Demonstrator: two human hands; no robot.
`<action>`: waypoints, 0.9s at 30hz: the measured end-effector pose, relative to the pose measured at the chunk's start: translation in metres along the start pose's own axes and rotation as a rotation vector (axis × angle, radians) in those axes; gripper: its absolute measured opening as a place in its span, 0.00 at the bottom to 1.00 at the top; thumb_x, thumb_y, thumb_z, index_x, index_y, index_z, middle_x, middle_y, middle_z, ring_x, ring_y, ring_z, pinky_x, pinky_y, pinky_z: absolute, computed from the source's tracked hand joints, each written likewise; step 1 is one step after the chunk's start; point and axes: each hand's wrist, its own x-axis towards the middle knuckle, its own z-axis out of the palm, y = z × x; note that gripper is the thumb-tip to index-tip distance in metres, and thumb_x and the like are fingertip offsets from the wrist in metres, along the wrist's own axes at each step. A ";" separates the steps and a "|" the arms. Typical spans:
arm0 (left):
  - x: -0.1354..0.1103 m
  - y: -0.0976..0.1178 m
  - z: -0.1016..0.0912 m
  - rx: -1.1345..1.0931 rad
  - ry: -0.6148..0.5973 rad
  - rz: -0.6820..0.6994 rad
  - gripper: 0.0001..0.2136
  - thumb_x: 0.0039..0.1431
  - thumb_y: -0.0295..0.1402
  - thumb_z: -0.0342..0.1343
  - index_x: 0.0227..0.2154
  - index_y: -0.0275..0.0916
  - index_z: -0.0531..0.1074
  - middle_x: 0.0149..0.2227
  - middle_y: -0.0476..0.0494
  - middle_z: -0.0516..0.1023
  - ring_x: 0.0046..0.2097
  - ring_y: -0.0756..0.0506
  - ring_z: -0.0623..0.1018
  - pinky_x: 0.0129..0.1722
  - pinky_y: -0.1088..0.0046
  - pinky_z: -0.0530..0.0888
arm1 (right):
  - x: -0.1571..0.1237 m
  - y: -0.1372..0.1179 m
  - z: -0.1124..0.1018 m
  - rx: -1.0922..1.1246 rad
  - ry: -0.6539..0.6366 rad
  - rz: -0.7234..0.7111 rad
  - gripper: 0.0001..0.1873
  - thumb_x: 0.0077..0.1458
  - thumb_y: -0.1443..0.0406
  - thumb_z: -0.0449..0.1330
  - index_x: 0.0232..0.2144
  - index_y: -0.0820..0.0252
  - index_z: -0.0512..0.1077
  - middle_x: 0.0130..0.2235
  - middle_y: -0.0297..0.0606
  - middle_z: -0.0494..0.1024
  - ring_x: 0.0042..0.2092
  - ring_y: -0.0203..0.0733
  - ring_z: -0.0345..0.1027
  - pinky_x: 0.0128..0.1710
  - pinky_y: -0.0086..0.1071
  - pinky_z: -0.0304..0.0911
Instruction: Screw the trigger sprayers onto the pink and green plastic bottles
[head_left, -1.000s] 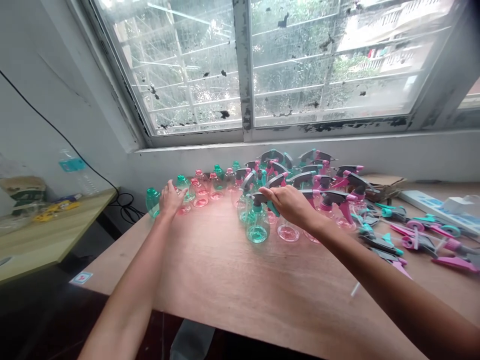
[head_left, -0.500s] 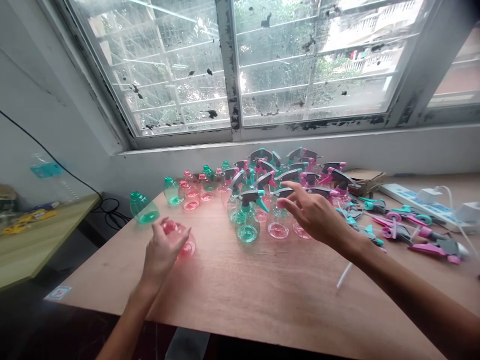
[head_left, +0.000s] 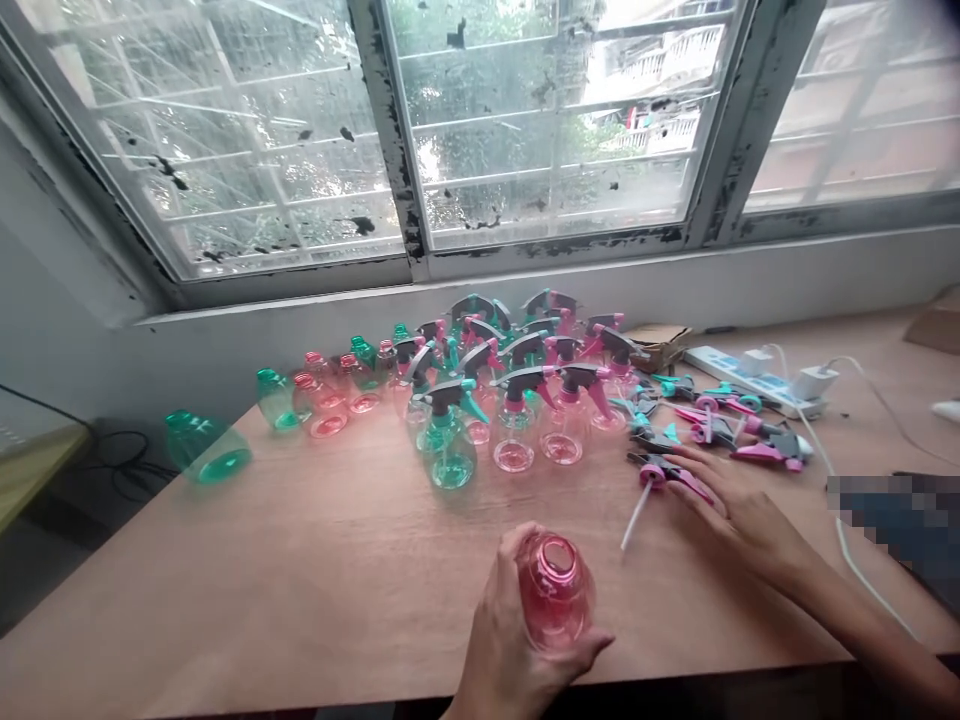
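Note:
My left hand [head_left: 517, 620] is wrapped round a clear pink bottle [head_left: 559, 600], raised over the front of the table with its open neck tilted towards me. To the right, my right hand [head_left: 739, 515] has its fingers and thumb around a pink-and-grey spray head [head_left: 675, 482] lying on the table. A thin white tube [head_left: 636, 515] sticks out from that spray head towards the front. Beyond my hand is a loose pile of pink, teal and grey spray heads [head_left: 712, 420]. Between my hands, farther back, stands a green spray bottle [head_left: 450, 455] with its head on.
Several pink and green spray bottles [head_left: 514, 440] with heads stand grouped at the back. Headless bottles, including a green one [head_left: 214, 450], stand to their left. A white power strip [head_left: 750, 375] with plugs and a white cable [head_left: 844, 540] lie at the right, below the window.
My left hand has picked up the pink bottle from the left and brought it to the front middle. My right hand has moved from the spray bottles to the loose spray head. The view has turned right.

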 end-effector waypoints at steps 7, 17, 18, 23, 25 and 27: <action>-0.001 -0.011 0.000 -0.098 -0.066 -0.098 0.43 0.43 0.38 0.73 0.59 0.44 0.53 0.58 0.34 0.70 0.60 0.33 0.73 0.60 0.52 0.71 | -0.024 -0.009 0.011 -0.110 -0.077 0.062 0.26 0.64 0.47 0.51 0.53 0.54 0.71 0.56 0.51 0.74 0.57 0.63 0.67 0.54 0.57 0.65; 0.004 -0.011 -0.011 0.407 0.112 0.161 0.35 0.56 0.32 0.64 0.64 0.52 0.56 0.62 0.36 0.65 0.61 0.31 0.68 0.57 0.49 0.68 | -0.034 -0.030 0.009 0.039 -0.056 0.168 0.25 0.63 0.48 0.54 0.58 0.50 0.64 0.51 0.46 0.77 0.52 0.61 0.70 0.51 0.54 0.63; 0.003 -0.010 -0.012 0.484 0.162 0.184 0.32 0.58 0.31 0.62 0.64 0.53 0.58 0.62 0.36 0.65 0.61 0.31 0.68 0.57 0.49 0.67 | -0.033 -0.032 0.006 0.077 -0.023 0.200 0.25 0.63 0.49 0.54 0.58 0.50 0.63 0.51 0.46 0.76 0.52 0.61 0.69 0.51 0.53 0.64; 0.000 -0.011 -0.011 0.600 0.237 0.216 0.29 0.61 0.31 0.58 0.64 0.53 0.58 0.61 0.37 0.65 0.59 0.32 0.67 0.55 0.51 0.67 | -0.035 -0.038 -0.008 0.107 0.255 0.368 0.25 0.62 0.49 0.54 0.56 0.52 0.67 0.53 0.47 0.72 0.57 0.64 0.64 0.57 0.57 0.59; 0.000 -0.012 -0.010 0.633 0.233 0.242 0.30 0.62 0.32 0.57 0.65 0.54 0.56 0.61 0.37 0.65 0.59 0.32 0.67 0.54 0.52 0.68 | -0.035 -0.043 -0.010 0.113 0.285 0.367 0.24 0.62 0.50 0.54 0.56 0.52 0.67 0.53 0.48 0.71 0.58 0.64 0.63 0.58 0.57 0.58; 0.001 -0.011 -0.010 0.691 0.198 0.282 0.30 0.62 0.31 0.57 0.65 0.55 0.55 0.61 0.38 0.65 0.59 0.33 0.67 0.54 0.53 0.68 | -0.036 -0.052 -0.011 0.114 0.304 0.329 0.23 0.63 0.51 0.55 0.56 0.52 0.67 0.54 0.49 0.70 0.58 0.64 0.62 0.58 0.58 0.57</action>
